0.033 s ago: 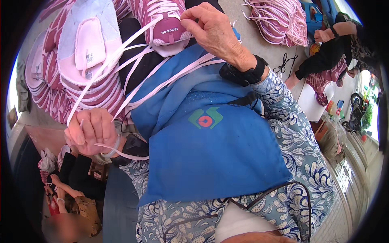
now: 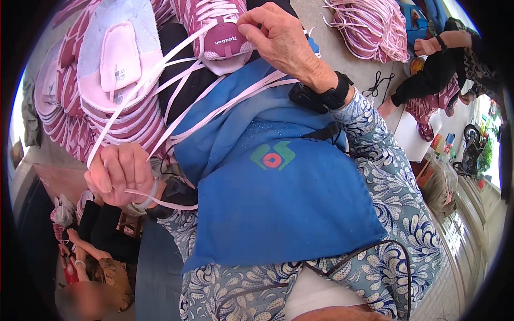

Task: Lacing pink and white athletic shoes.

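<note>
A dark pink sneaker (image 2: 231, 45) rests toe toward me at the top, its upper threaded with pale laces. My right hand (image 2: 281, 43) is at its lower eyelets, thumb and finger pinched on a lace beside the tongue. Down at the left, my left hand (image 2: 120, 174) is closed around a long pale pink shoelace (image 2: 138, 88), which runs taut up to the sneaker. One loose end trails from that fist across my wrist. More laces drape over the blue apron (image 2: 284, 214) on my lap.
Stacked pink shoe uppers (image 2: 126, 120) stand left of the sneaker. A bundle of pink laced uppers (image 2: 369, 29) lies on the floor at the upper right, with a black cord (image 2: 379, 83) near it. Co-workers sit at the lower left (image 2: 99, 257) and the right (image 2: 450, 64).
</note>
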Available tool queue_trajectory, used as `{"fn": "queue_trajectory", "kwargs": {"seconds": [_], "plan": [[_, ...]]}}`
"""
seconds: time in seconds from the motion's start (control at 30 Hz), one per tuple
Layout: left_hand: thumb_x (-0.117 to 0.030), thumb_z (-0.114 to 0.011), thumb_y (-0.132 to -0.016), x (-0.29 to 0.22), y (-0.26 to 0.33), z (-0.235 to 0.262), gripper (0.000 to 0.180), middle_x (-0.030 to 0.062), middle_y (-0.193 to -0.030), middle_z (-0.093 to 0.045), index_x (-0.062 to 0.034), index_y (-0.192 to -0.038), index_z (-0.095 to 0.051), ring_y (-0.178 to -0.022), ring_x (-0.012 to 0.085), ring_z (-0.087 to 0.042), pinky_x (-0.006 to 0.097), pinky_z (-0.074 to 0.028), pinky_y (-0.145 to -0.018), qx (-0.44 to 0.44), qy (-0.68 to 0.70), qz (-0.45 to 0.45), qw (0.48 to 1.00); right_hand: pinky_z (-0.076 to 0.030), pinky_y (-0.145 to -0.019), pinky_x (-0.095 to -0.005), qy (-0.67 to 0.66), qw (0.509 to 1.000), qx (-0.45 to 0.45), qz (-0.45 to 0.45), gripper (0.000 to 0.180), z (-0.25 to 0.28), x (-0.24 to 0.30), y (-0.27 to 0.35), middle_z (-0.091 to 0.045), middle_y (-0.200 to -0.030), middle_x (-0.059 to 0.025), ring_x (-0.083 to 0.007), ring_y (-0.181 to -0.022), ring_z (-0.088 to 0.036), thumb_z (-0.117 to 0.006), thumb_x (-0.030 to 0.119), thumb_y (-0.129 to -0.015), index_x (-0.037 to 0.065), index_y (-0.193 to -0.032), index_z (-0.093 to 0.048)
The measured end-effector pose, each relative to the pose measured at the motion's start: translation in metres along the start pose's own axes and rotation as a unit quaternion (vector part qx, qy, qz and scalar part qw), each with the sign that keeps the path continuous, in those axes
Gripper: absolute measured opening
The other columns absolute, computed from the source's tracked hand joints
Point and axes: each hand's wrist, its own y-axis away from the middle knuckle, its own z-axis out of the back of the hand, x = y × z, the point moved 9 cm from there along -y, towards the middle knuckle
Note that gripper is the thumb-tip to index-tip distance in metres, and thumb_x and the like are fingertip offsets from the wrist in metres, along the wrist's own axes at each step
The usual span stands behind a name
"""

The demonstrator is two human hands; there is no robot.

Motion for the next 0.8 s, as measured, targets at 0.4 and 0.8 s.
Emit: {"fn": "queue_trajectory", "kwargs": {"seconds": [0.4, 0.8], "plan": [[-0.025, -0.055, -0.091, -0.058, 0.013, 0.02, 0.026, -0.0019, -0.064, -0.039, -0.0116, -0.069, -0.054, -0.043, 0.0061, -0.022, 0.023, -0.017, -0.041, -0.124, -0.025, -0.106, 0.986, -0.048, -0.056, -0.04, 0.212, 0.972, 0.042, 0.095, 0.006, -0.022, 0.004, -0.025, -0.05, -0.082, -0.0138, -0.0316, -0.067, -0.058, -0.055, 0.009, -0.078, 0.006, -0.083, -0.055], [-0.022, -0.052, -0.091, -0.076, 0.047, 0.077, 0.022, 0.0103, -0.086, -0.053, -0.0055, -0.079, -0.06, -0.057, 0.0118, -0.033, 0.025, -0.026, -0.05, -0.288, -0.097, -0.142, 0.942, -0.047, -0.056, -0.0402, 0.25, 0.956, 0.099, 0.122, 0.009, -0.033, -0.001, -0.037, -0.054, -0.077, -0.0154, -0.0329, -0.065, -0.058, -0.054, 0.011, -0.075, 0.003, -0.072, -0.056]]}}
